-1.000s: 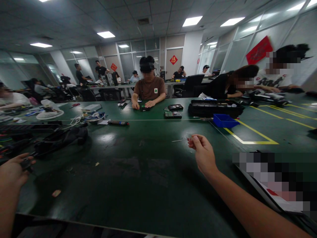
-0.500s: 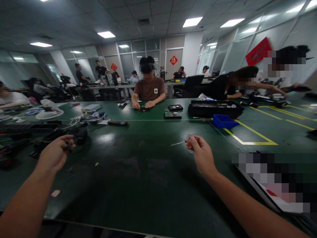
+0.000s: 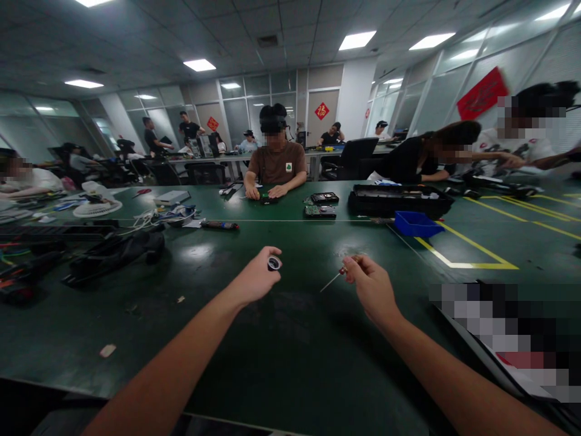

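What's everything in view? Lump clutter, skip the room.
Table: one, green, foreground
Round part: one, black, centre
Thin tool: one, reddish handle, right of centre
Bin: one, blue, right
Long tray: one, black, beyond bin
Drive-like units: two, dark, left of bin
Tape lines: several, yellow, right
Pixelated item: one, partly white, lower right
Clutter: uncounted, mixed, left
People: several, mixed clothing, around room
Left hand: one, bare, holding round part
Right hand: one, bare, holding thin tool

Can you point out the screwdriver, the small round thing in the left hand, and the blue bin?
Screwdriver [image 3: 331,282]: head view, on its thin metal shaft.
Small round thing [image 3: 273,263]: head view, on its pale-rimmed end.
Blue bin [image 3: 412,227]: head view, on its near wall.
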The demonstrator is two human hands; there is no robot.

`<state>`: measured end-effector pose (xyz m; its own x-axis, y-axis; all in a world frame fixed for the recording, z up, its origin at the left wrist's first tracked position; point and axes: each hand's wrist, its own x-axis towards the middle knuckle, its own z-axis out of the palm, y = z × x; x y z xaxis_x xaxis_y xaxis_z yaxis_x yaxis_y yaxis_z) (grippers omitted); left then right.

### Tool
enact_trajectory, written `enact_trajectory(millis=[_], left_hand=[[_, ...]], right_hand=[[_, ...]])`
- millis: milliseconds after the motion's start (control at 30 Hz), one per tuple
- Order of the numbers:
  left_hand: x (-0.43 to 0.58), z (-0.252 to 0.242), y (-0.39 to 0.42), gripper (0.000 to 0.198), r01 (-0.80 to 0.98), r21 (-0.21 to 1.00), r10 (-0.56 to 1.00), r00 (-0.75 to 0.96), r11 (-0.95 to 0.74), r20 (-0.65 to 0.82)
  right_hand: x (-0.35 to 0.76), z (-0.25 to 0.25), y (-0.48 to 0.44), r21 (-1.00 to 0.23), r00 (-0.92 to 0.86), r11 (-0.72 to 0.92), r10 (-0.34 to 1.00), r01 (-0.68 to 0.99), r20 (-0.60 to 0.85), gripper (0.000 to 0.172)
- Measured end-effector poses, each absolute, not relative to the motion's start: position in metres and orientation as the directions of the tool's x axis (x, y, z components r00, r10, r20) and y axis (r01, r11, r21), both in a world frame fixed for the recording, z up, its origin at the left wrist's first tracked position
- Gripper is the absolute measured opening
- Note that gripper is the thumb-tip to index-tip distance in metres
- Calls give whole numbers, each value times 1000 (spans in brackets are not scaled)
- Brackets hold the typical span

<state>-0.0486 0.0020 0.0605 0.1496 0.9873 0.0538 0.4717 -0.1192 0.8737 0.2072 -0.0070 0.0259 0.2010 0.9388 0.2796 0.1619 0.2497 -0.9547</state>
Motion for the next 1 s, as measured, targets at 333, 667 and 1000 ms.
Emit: enact_trajectory(millis=[333,667,1000], left_hand=[[0,14,14,29,571,746,929,324,-341,177],[-11,-2,20,39,524,755,915,306,-394,264],[-12,4,14,38,563,707,898,349,-429,267]], right_hand=[[208,22,-6,-959,219,278,934,56,283,26],[203,21,-6,-955,140,295,947,-26,289,32],[200,28,-15,-931,90,321,936,175,340,31]])
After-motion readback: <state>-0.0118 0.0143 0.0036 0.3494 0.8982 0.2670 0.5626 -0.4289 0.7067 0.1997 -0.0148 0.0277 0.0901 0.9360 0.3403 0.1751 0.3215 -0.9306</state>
